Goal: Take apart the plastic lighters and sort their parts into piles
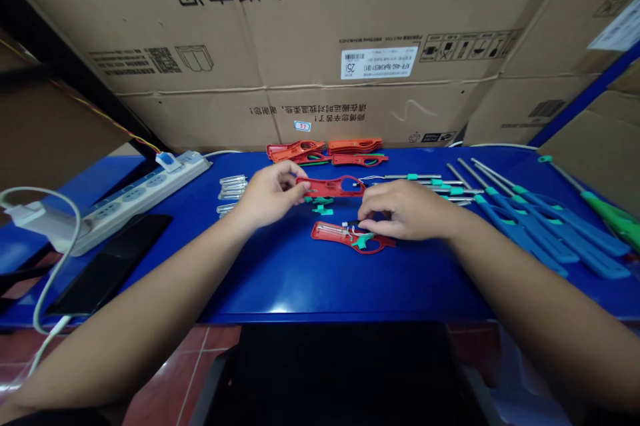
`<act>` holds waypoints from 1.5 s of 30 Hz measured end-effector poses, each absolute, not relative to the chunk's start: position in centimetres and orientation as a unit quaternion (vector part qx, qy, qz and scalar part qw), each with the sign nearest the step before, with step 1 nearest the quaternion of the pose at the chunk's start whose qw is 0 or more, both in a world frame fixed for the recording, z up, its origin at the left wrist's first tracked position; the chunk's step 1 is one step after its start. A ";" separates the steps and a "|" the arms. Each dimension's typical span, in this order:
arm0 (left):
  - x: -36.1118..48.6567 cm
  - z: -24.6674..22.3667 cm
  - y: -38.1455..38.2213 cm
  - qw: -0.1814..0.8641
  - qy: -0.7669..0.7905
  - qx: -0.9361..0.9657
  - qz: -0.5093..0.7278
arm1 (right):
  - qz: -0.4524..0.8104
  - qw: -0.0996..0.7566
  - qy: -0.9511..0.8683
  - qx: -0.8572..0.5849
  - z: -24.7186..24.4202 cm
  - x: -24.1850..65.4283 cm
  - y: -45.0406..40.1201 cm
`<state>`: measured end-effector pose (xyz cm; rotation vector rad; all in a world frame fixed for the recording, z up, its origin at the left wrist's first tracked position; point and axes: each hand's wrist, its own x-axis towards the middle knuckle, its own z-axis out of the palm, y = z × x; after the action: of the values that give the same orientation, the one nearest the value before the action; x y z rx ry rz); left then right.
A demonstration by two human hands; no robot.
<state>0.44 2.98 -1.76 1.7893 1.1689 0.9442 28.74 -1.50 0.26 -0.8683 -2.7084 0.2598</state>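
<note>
The left end of a red shell [330, 189] is pinched between thumb and fingers of the left hand [273, 194]; by this end grip, most of its face is presumably left uncovered. The right hand [403, 210] is curled, fingertips nearly together, by a dark part [353, 224] (whether it is gripped cannot be told). The held shell is thus spanned between the hands, its looped end just beside the right fingers. Nearer the table edge, below the right fingertips, a filled red shell [341, 239] is laid open side up, probably so that its loose contents are kept seated. Beyond, green pieces [323, 210], clear tubes [233, 187], stacked orange-red shells [356, 145] and metal rods [450, 183] are grouped by kind, seemingly for easy reach.
</note>
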 end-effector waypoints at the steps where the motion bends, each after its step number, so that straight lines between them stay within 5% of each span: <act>1: -0.2 -1.5 3.7 0.375 0.479 0.693 0.388 | 0.093 0.129 -0.940 -0.302 0.2 28.8 -1.3; 8: -3.0 -1.0 8.3 0.379 0.619 0.557 0.403 | 0.073 0.151 -0.910 -0.379 -0.3 29.1 -0.8; 32: -1.7 -0.7 13.6 0.243 0.721 0.629 0.162 | 0.080 0.143 -0.904 -0.394 -0.8 29.2 -0.1; 45: -1.7 -1.0 12.6 0.058 0.693 0.706 0.136 | 0.076 0.130 -0.924 -0.350 -0.8 29.3 -0.1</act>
<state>-1.73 12.61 -0.95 2.1398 2.0991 0.4122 29.34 -0.11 -0.75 -1.0183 -2.6858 0.2199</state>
